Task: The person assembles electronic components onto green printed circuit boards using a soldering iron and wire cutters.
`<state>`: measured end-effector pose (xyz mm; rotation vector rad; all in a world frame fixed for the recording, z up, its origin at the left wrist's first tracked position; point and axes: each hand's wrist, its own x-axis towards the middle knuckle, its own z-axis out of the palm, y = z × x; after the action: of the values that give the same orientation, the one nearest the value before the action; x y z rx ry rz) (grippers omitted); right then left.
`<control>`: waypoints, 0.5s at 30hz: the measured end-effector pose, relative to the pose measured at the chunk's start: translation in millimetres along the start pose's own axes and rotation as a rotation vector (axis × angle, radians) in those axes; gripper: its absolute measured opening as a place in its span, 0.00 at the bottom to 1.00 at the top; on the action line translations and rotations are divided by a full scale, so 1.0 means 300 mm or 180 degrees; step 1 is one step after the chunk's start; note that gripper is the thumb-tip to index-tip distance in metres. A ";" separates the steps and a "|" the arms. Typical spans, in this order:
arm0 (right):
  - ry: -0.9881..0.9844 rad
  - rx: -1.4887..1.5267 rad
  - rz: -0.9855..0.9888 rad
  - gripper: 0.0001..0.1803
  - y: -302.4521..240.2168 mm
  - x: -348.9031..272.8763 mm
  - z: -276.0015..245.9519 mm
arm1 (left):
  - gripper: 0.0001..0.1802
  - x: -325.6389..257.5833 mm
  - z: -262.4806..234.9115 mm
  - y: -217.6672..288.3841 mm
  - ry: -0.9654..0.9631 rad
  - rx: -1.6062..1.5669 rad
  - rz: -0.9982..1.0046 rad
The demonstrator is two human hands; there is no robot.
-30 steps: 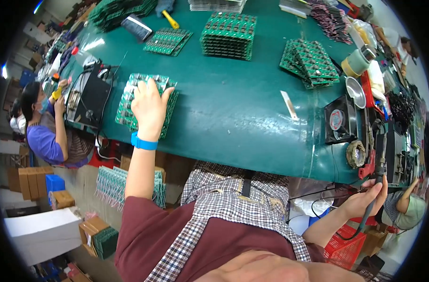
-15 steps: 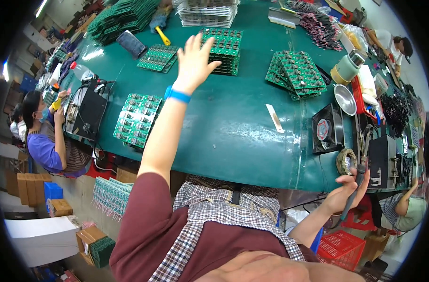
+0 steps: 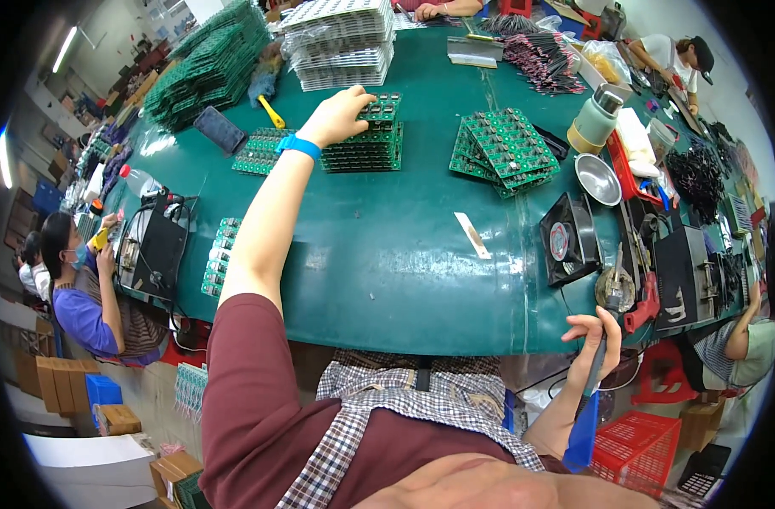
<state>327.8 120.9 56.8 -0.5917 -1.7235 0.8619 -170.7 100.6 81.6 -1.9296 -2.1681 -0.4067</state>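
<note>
My left hand [image 3: 338, 119] is stretched to the far side of the bench, its fingers closed on the edge of the top green circuit board [image 3: 386, 108] of a stack [image 3: 362, 154]. That board looks slightly raised. Near the bench's front right edge, my right hand [image 3: 593, 346] holds a soldering iron [image 3: 597, 360] by its grey handle. The iron's tip points away from me, over a small round tin [image 3: 613, 293]. A single layer of boards [image 3: 258, 153] lies left of the stack. More boards [image 3: 220, 259] lie partly behind my left forearm.
Fanned boards [image 3: 506, 153] lie right of centre, near a white strip [image 3: 471, 235]. A black fan [image 3: 569, 239], metal bowl [image 3: 598, 179], thermos [image 3: 595, 119] and red-handled tool [image 3: 644, 304] crowd the right. Tall board stacks [image 3: 209, 72] and a phone [image 3: 219, 131] sit far left. Co-workers sit around.
My left hand has gone from spread above the board stack to closed on its top board. My right hand has shifted left with the soldering iron, whose tip is now over the tin.
</note>
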 end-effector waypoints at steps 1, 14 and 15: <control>-0.0064 0.0011 0.0021 0.14 -0.001 -0.002 0.003 | 0.20 -0.007 0.006 0.002 0.0320 0.0244 0.0211; -0.0388 -0.0408 -0.0908 0.23 -0.046 0.080 0.151 | 0.23 -0.268 -0.229 0.513 0.1729 0.0734 0.1226; -0.0397 -0.0404 -0.1168 0.25 -0.043 0.097 0.176 | 0.23 -0.310 -0.233 0.573 0.1683 0.0540 0.1295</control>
<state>269.1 121.0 75.3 -0.2928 -1.9334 0.5418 9.3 7.7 127.3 -1.8421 -1.4001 -0.5574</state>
